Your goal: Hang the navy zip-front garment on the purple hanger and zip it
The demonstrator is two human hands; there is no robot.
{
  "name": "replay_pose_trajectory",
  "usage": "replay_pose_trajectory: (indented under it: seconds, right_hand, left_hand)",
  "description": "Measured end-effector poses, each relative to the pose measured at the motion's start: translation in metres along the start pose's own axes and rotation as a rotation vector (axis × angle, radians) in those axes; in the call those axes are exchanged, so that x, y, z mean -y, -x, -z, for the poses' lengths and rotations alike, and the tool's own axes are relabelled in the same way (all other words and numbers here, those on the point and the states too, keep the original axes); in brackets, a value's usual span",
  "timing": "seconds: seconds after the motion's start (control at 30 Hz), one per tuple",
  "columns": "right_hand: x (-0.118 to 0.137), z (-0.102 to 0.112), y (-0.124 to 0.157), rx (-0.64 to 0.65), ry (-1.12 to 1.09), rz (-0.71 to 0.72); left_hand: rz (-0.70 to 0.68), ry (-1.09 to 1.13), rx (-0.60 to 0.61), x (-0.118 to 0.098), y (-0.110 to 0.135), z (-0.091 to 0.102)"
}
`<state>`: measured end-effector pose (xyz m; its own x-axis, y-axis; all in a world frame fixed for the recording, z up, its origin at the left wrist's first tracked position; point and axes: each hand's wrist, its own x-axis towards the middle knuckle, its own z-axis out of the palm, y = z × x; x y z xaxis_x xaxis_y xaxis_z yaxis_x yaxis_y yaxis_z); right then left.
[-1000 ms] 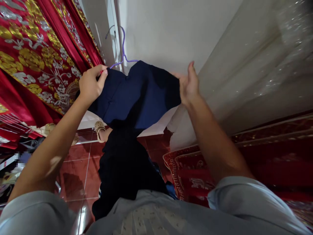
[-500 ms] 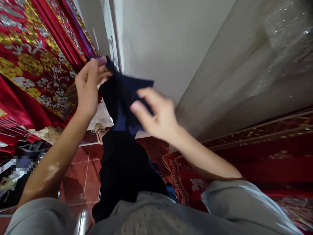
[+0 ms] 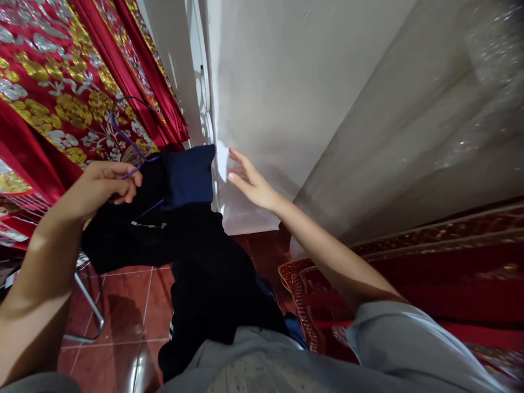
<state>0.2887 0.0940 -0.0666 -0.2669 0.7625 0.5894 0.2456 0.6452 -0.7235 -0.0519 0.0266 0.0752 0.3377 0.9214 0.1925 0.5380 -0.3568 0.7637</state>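
My left hand (image 3: pixel 112 183) is closed around a thin purple clothes hanger (image 3: pixel 130 143), with its curved hook pointing up and away from me. A black and navy garment (image 3: pixel 191 176) hangs at the hanger, its navy part spread to the right and its black part drooping below my left hand. Part of the hanger is hidden by the cloth. My right hand (image 3: pixel 252 183) is held in the air to the right of the garment, apart from it, fingers stretched out and nothing in them.
Red cloth with gold and silver floral patterns (image 3: pixel 73 109) hangs at the left. A pale wall (image 3: pixel 295 71) stands ahead. More red, gold-trimmed cloth (image 3: pixel 409 284) lies at the right. Metal chair-like legs (image 3: pixel 96 316) stand on the red tiled floor (image 3: pixel 123 305).
My left hand has moved left and down with the hanger and garment, which now spreads out more. My right hand, earlier at the navy cloth, is now apart from it.
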Motion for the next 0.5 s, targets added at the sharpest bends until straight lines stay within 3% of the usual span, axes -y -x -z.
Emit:
replay_pose_trajectory:
  seconds: [0.1, 0.2, 0.3, 0.43, 0.5]
  right_hand:
    - [0.005, -0.001, 0.002, -0.033, -0.124, -0.035]
    - [0.015, 0.007, 0.003, 0.034, -0.325, -0.185]
    - [0.021, 0.019, -0.004, 0.04, -0.521, -0.32]
    - [0.018, 0.039, -0.038, -0.319, -0.51, -0.295]
    - [0.011, 0.053, -0.062, -0.422, -0.426, -0.251]
  left_hand:
    - [-0.012, -0.002, 0.065, 0.003, -0.004, 0.011]
    - [-0.022, -0.049, 0.033, 0.007, -0.007, 0.003]
    - [-0.076, -0.103, -0.201, 0.007, -0.011, -0.015]
    - [-0.431, -0.382, -0.655, 0.001, -0.01, -0.039]
    - [-0.617, -0.554, -0.812, 0.0, -0.008, -0.05]
